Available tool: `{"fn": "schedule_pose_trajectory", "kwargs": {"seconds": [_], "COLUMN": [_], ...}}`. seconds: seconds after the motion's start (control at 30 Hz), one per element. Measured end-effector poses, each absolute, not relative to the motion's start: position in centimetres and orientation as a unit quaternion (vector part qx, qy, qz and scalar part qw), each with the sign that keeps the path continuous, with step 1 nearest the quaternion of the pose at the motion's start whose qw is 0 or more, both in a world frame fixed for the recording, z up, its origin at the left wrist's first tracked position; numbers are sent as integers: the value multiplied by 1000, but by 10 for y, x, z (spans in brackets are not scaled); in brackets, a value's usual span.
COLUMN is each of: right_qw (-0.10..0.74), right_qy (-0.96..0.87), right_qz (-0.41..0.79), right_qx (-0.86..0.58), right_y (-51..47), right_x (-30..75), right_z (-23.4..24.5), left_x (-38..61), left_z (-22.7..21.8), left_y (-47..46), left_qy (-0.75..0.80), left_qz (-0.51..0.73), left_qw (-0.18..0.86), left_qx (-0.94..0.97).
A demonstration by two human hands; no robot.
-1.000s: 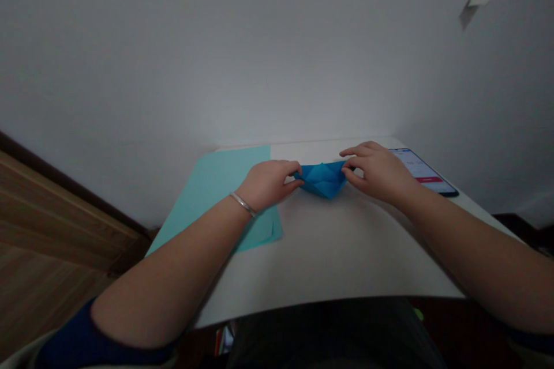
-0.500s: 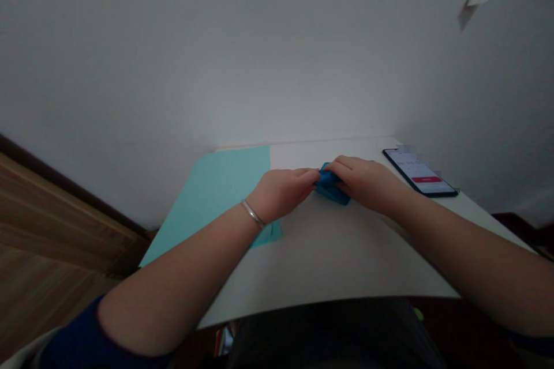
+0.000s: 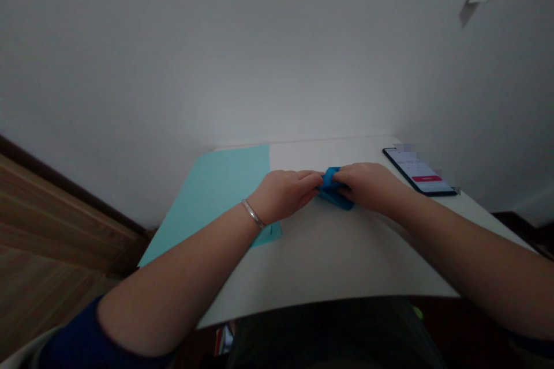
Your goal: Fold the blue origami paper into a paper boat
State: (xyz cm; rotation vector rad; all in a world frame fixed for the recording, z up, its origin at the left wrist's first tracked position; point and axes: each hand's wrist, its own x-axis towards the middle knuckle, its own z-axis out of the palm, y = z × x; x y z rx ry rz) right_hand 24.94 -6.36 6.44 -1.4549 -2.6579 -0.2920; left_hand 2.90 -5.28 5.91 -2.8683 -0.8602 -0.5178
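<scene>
Between my two hands is a small piece of folded blue paper (image 3: 337,200), with a flap standing up along its far side. My left hand (image 3: 288,193), a silver bangle at its wrist, pinches the paper's left edge. Opposite it, the fingers of my right hand (image 3: 367,185) are closed on the right part of the paper and cover some of it. Both hands are low over the white table (image 3: 346,259). The finer folds are too dark and small to make out.
A light teal sheet (image 3: 216,184) covers the table's left side, partly under my left arm. At the right lies a phone (image 3: 418,170) with its screen lit. A grey wall (image 3: 277,57) rises behind the table, and wooden furniture (image 3: 52,230) stands at the left.
My right hand has shifted slightly down and to the right, its fingers lower on the blue paper. More of the upright flap shows. My left hand has barely moved.
</scene>
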Motion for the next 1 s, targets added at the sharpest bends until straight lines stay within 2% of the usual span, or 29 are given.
{"fn": "schedule_pose_trajectory", "kwargs": {"seconds": [0.43,0.73,1.0], "right_qw": [29,-49,-46], "right_qy": [-874,-902,-878], "right_qz": [-107,-138,-87], "right_qx": [-474,-406,-468], "right_y": [-63,-73,-78], "right_x": [245,245,243], "right_z": [68,79,84], "left_x": [27,27,25], "left_z": [57,59,57], "left_y": [-50,-50,-48], "left_qy": [-272,-250,-248], "left_qz": [-176,-161,-190], "left_qw": [44,50,33], "left_qx": [-945,-953,-949]}}
